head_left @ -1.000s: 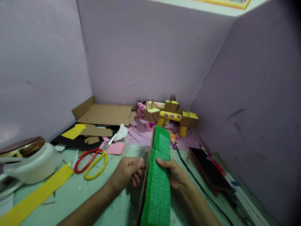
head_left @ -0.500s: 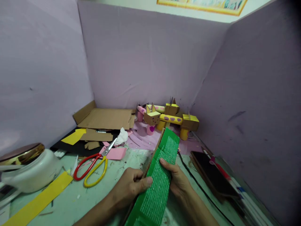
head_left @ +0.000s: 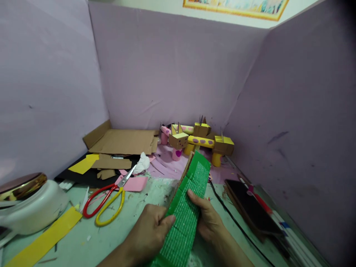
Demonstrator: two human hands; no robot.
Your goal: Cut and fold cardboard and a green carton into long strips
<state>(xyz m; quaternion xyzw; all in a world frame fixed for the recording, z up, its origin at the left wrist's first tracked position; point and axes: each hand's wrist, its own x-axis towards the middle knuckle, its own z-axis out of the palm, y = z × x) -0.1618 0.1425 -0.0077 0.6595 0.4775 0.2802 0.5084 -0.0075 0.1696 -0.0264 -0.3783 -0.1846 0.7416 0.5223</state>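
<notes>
A long green printed cardboard strip [head_left: 182, 218], brown along its left edge, slants up from the bottom of the view, creased across in places. My left hand [head_left: 151, 231] is closed on its left edge, thumb on the green face. Higher up, my right hand [head_left: 207, 217] grips the right edge, its thumb also pressed on the printed side and its other fingers hidden behind. Left of my hands lie scissors [head_left: 122, 183] with one red and one yellow handle, blades apart over pink paper [head_left: 137, 183].
Cardboard animal figures [head_left: 200, 141] stand at the back on purple cloth. A brown cardboard sheet [head_left: 128, 141], a white crumpled tissue [head_left: 142, 163], a yellow strip [head_left: 46, 239] and a white pot [head_left: 39, 207] occupy the left. Rightward are a black cable [head_left: 232, 217], a dark phone-like slab [head_left: 253, 205] and pens.
My left hand has slid slightly down and left along the strip, and its wrist has turned. The right hand keeps its hold. The whole view has shifted slightly.
</notes>
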